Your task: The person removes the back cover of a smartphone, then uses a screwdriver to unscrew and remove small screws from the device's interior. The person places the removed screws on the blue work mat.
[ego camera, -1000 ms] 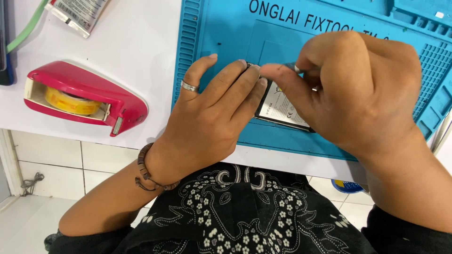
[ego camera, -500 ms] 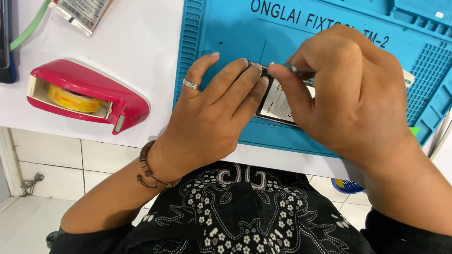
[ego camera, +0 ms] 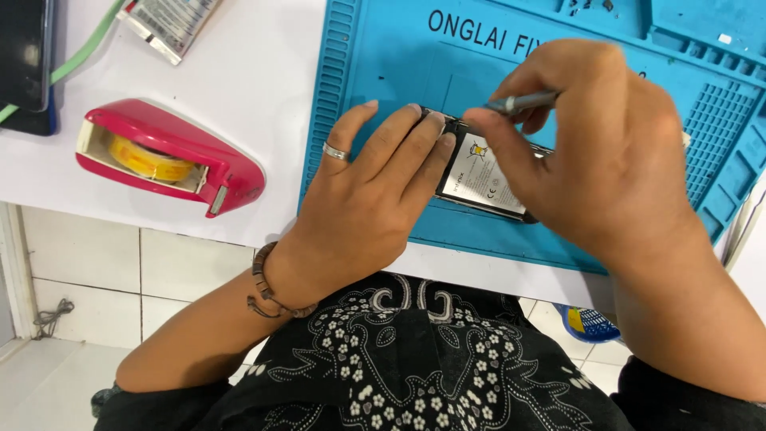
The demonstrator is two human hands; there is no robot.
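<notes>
Opened phone lies flat on the blue silicone repair mat, white-labelled battery face up, long axis running left-right with a slight downward tilt to the right. Left hand lies flat, fingers extended and pressing the phone's left end; plain ring on one finger, beaded bracelet at the wrist. Right hand pinches a thin metal tool, fingers closed round it, shaft near horizontal; tip hidden. Glossy pink tape dispenser with a yellow roll sits well left on the white table.
</notes>
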